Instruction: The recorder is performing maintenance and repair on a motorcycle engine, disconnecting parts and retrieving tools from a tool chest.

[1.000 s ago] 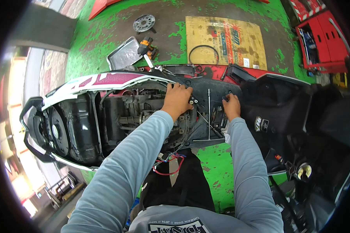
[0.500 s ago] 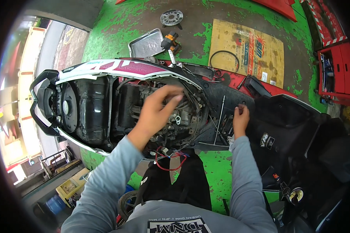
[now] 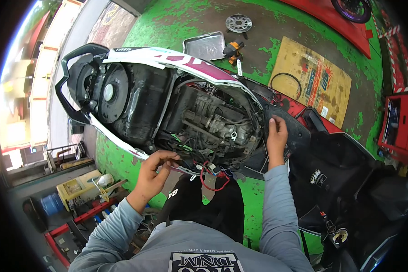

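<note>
A scooter with its seat removed lies crosswise before me, its engine (image 3: 224,131) showing through the open body. My left hand (image 3: 153,177) is at the near side of the frame, beside the body's lower edge, its thumb and curved fingers apart. Near it a bundle of wires with a red cable (image 3: 207,185) and connectors hangs over the near edge. At the right end of the engine opening my right hand (image 3: 277,139) is raised over the black footboard (image 3: 294,131). Its thumb and fingers are pinched together; anything between them is too small to make out.
Beyond the scooter lie a metal tray (image 3: 204,46), an orange and black power tool (image 3: 233,51), a slotted metal disc (image 3: 239,23) and a cardboard sheet (image 3: 315,77) with a black belt (image 3: 286,85). A red tool cabinet (image 3: 401,122) stands at right.
My left hand has moved from above the engine down to the scooter's near edge. My right hand remains pinched, now closer to the engine opening. The view has turned, tilting the scooter.
</note>
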The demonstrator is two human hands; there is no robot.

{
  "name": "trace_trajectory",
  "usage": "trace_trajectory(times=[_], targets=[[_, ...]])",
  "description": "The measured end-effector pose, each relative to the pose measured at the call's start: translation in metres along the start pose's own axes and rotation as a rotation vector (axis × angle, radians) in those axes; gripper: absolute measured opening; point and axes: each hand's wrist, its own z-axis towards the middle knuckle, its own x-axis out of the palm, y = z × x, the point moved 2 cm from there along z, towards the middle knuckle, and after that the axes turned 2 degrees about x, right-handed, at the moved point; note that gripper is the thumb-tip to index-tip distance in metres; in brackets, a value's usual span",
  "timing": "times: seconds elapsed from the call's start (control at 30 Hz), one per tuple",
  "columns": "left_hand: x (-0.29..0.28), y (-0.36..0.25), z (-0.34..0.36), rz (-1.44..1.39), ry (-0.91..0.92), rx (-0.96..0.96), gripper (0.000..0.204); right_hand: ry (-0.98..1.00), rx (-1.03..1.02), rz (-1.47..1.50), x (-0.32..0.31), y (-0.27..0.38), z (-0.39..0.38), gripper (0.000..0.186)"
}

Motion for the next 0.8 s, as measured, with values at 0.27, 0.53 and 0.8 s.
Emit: trace_trajectory(times=[0.27, 0.53, 0.8], targets=[[-0.053, 0.041, -0.039, 0.013, -0.163, -0.03, 0.019, -0.059, 0.015, 0.062, -0.044, 0.031, -0.036, 0.024], [-0.088, 0.093, -0.064, -0.083, 0.022, -0.113, 0.023, -0.162, 0.102, -0.007, -0.027, 0.038, -0.13, 0.024], [-0.206, 0.266, -0.114, 0.05, 0.073, -0.445, 0.032, -0.376, 0.313, 0.046, -0.028, -0.014, -0.243, 0.031]])
